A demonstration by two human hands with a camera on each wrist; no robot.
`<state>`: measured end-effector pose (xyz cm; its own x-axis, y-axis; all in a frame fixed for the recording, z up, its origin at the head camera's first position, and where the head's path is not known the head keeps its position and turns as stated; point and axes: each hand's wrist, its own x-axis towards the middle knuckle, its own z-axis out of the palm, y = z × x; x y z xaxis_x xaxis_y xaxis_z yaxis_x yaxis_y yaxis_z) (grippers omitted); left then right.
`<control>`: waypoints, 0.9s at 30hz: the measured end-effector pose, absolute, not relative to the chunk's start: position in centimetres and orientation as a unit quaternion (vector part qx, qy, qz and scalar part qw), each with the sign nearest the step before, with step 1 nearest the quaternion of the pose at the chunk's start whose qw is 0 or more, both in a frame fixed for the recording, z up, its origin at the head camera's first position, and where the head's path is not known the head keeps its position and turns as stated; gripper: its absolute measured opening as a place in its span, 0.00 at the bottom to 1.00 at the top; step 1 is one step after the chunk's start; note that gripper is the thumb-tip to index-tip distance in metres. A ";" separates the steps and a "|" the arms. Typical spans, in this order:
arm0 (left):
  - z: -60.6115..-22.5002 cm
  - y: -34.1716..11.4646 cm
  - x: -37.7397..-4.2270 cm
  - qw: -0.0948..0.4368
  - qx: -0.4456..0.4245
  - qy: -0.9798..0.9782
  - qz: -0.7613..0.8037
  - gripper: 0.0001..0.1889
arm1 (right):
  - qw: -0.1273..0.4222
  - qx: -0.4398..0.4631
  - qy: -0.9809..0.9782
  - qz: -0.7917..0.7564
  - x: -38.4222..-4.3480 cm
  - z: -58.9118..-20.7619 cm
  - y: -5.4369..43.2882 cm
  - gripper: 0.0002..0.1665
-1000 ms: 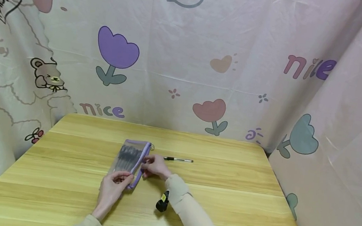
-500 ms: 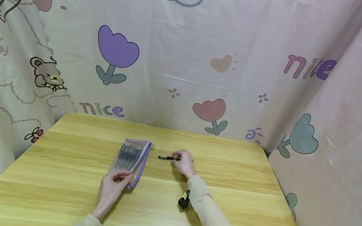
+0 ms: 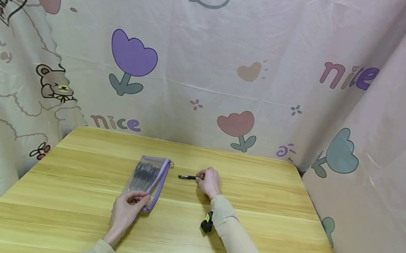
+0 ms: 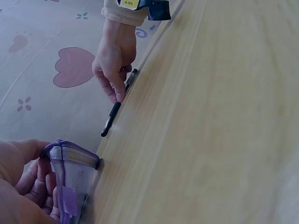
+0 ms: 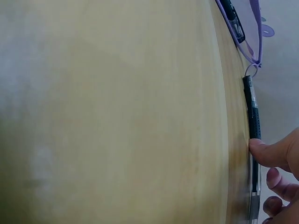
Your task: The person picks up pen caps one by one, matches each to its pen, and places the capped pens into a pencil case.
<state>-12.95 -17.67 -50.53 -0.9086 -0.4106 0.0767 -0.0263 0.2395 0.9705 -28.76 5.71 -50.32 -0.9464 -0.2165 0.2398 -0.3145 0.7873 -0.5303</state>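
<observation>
A clear pencil pouch [image 3: 137,185] with purple zipper trim lies left of the table's middle, its zipped side parted and several dark pens showing inside. My left hand [image 3: 125,212] pinches the pouch's near corner between thumb and fingers; the left wrist view shows that purple-edged end [image 4: 70,161]. To the right of the pouch, a black-and-clear pen [image 3: 187,177] lies on the tabletop. My right hand [image 3: 209,182] has thumb and fingertips on the pen's middle, pinching it. In the right wrist view the thumb presses along the pen [image 5: 252,114], whose capped end points toward the pouch's zipper ring.
The wooden table [image 3: 259,223] ends at a printed curtain [image 3: 194,78] behind, with more curtain at both sides. A small black device with a yellow label [image 3: 207,222] is strapped at the right wrist.
My right hand has left the pouch's zipper edge, moved right to the pen and taken hold of it. The left hand and pouch stay in place.
</observation>
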 end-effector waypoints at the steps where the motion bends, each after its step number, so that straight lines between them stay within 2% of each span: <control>1: -50.6 -17.7 -13.0 0.160 0.142 -0.772 -0.599 0.10 | 0.083 0.141 -0.943 0.291 -28.8 -50.3 5.7 0.04; 15: -50.5 -17.7 -12.9 0.171 0.125 -0.777 -0.593 0.12 | 0.076 0.143 -0.940 0.300 -28.6 -50.3 5.7 0.03; 27: -50.4 -17.6 -12.9 0.165 0.129 -0.777 -0.593 0.11 | 0.028 0.147 -0.930 0.336 -28.1 -49.6 4.9 0.05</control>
<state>-12.92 -17.58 -50.38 -0.9122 -0.3966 0.1030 -0.0053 0.2628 0.9648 -28.12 4.87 -49.63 -0.9554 -0.2544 0.1498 -0.2913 0.7311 -0.6170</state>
